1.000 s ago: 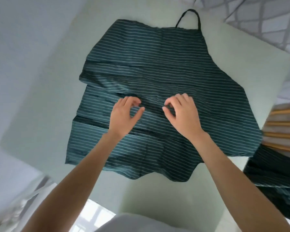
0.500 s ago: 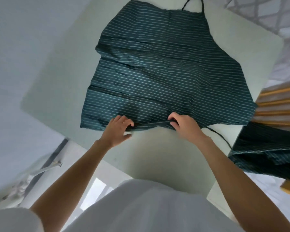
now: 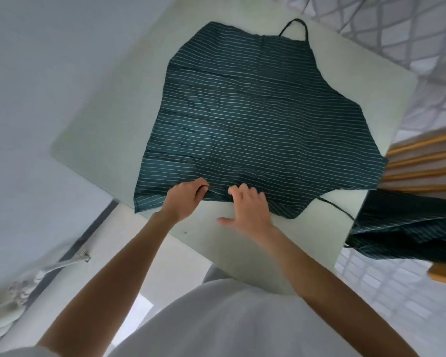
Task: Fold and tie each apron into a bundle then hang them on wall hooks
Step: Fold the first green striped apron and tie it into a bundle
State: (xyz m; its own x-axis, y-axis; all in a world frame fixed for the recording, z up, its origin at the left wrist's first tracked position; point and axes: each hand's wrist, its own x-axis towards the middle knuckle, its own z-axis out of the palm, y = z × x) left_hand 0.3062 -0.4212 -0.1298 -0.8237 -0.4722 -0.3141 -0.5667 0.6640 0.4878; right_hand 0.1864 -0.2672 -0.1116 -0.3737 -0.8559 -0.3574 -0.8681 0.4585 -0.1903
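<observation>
Since a second ago both hands have come off the apron's middle and dropped to its near hem; the right hand has since loosened, thumb now out on bare table. Head view only: striped apron [image 3: 255,119] lies flat on pale table [image 3: 101,130], long axis running from the hem at frame centre up to the neck loop [image 3: 295,28] at upper centre-right. Left hand [image 3: 182,202] pinches the hem, fingers curled on the fabric. Right hand [image 3: 250,207] has fingertips on the hem edge, thumb spread; grip or just touch, cannot tell. Apron lies straight ahead of both hands, left hand nearer the hem's left corner. Waist tie [image 3: 337,208] trails right. Second apron [image 3: 407,228] draped over wooden chair [image 3: 422,161], right edge. No containers visible.
</observation>
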